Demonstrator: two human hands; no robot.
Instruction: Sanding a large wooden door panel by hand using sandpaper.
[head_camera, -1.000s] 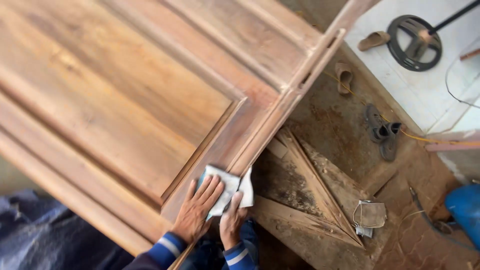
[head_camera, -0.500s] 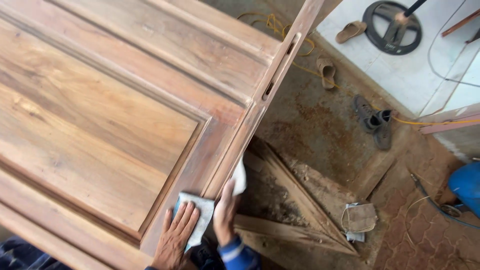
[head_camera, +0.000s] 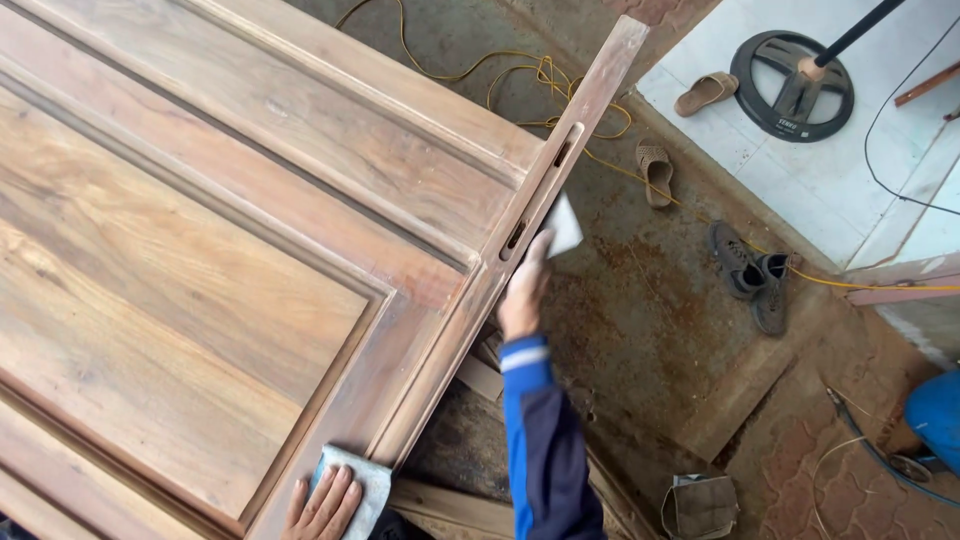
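We were sanding the long side edge of the wooden door (head_camera: 230, 250): our right hand (head_camera: 524, 292) pressed a pale sheet of sandpaper (head_camera: 562, 226) against that edge beside the lock slot (head_camera: 538, 192), fingers closed on it, while our left hand (head_camera: 325, 504) lay flat and spread on a second sheet (head_camera: 362, 480) on the door's face. By our judgement the next stroke called for even pressure along the edge, past the slot. The right fingertips were hidden behind the edge and the left hand was cut off by the frame.
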